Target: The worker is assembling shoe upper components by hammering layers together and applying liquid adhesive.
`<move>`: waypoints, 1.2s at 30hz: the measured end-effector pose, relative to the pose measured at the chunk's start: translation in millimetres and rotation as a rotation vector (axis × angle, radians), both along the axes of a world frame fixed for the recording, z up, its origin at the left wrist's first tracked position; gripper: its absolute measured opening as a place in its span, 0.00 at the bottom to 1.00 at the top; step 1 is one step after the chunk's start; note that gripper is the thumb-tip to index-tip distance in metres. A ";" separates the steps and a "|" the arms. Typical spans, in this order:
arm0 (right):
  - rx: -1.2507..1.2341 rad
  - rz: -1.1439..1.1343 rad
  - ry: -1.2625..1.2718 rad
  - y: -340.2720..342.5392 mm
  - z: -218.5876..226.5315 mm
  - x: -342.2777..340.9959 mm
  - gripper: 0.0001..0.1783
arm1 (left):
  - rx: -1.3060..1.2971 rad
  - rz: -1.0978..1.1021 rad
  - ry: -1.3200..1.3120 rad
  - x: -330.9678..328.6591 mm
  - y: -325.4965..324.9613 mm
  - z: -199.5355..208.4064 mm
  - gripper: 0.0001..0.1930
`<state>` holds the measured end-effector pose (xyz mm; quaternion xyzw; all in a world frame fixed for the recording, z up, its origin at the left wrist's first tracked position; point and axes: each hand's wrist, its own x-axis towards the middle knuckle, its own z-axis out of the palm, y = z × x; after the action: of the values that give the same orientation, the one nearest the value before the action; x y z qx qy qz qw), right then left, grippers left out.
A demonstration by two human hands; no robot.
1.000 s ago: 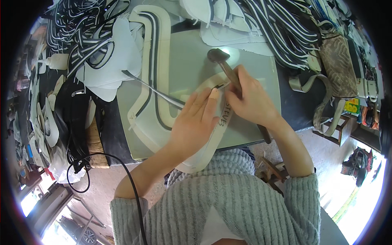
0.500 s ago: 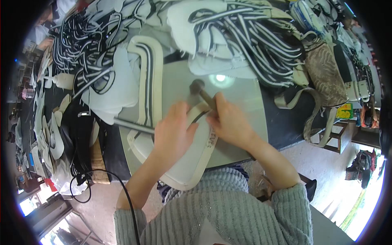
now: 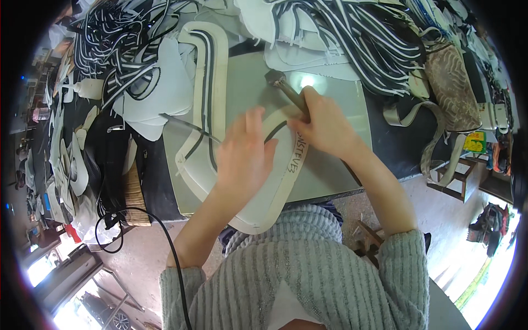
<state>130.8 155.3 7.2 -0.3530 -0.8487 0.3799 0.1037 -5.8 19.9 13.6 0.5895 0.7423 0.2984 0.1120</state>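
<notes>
A pale, curved flat panel (image 3: 261,203) with a cream border lies on the grey work board (image 3: 330,165), its rounded end over the table's front edge. Black and white piping (image 3: 208,82) runs along its curve. My left hand (image 3: 242,151) is over the panel's middle, slightly blurred, thumb and fingers apart. A thin strip (image 3: 190,125) sticks out leftward from beneath that hand. In my right hand (image 3: 329,124) is a hammer (image 3: 291,94), gripped by the handle, its dark head pointing up and left above the board. The right fingertips are close to the panel's edge.
Bundles of black and white piping (image 3: 363,47) lie over stacked white panels (image 3: 313,60) at the back. More white pieces (image 3: 157,96) are piled at left near a white bottle (image 3: 88,88). A patterned brown pouch (image 3: 452,88) with a strap sits at right. A black cable (image 3: 170,247) hangs beside my left arm.
The whole view has shifted, with the table lower-edge appearing higher. My left thumb and fingers are spread further from the right hand. The hammer remains in my right hand.
</notes>
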 end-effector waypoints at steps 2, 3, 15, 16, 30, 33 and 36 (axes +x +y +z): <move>0.015 0.003 -0.030 0.6 -1.2 -1.1 0.18 | -0.083 0.015 0.033 -1.8 -2.7 1.0 0.25; -0.007 -0.007 -0.050 0.7 -1.5 -1.6 0.18 | -0.090 0.015 0.031 -3.8 -2.4 1.8 0.25; -0.103 -0.021 -0.082 -2.6 7.2 -0.9 0.19 | -0.238 0.059 -0.390 -14.8 3.5 3.0 0.23; -0.108 -0.024 -0.084 -3.0 7.6 -0.5 0.19 | -0.207 0.034 -0.370 -14.0 4.9 -1.2 0.24; -0.092 0.011 -0.117 1.4 6.2 -0.5 0.15 | 0.085 -0.131 -0.419 -10.9 5.9 -31.9 0.22; -0.093 0.006 -0.111 1.1 6.1 -1.5 0.15 | 0.141 -0.184 -0.421 -10.9 2.2 -39.7 0.22; -0.106 -0.004 -0.090 1.5 4.7 0.2 0.14 | 0.233 -0.259 -0.206 -11.4 0.7 -43.5 0.20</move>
<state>131.1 156.8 11.9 -0.3764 -0.8305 0.4078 0.0476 -17.2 20.7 -29.9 0.6553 0.6052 0.4243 0.1558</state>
